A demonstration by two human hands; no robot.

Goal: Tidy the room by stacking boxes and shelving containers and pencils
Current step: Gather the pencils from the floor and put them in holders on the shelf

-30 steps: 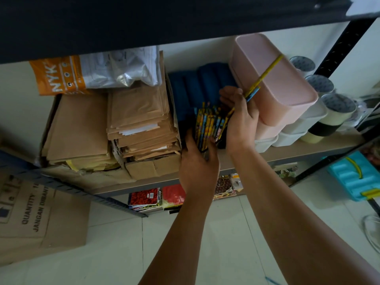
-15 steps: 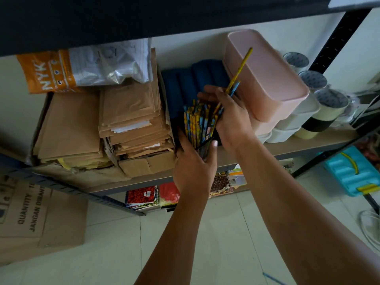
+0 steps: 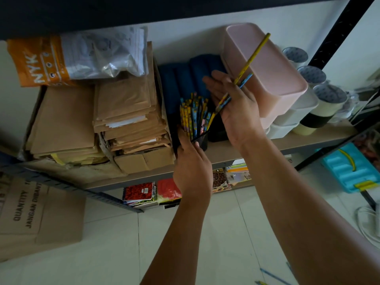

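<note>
Beige shelf board (image 3: 236,150) carries brown envelopes (image 3: 123,112) above pale tiled floor (image 3: 115,243).

You reach into a tight slot on the shelf (image 3: 226,156). The brown envelope stack (image 3: 127,120) walls the left side, and the tilted pink container (image 3: 265,75) closes the right, stacked on white containers (image 3: 287,120). Blue folded cloth (image 3: 185,79) fills the back. The pencil cup (image 3: 202,140) with its pencils (image 3: 191,116) takes the middle. Overhead, the dark upper shelf (image 3: 144,11) caps the opening. Bare shelf board lies in front of the white containers, and the floor (image 3: 115,254) below is open.
</note>
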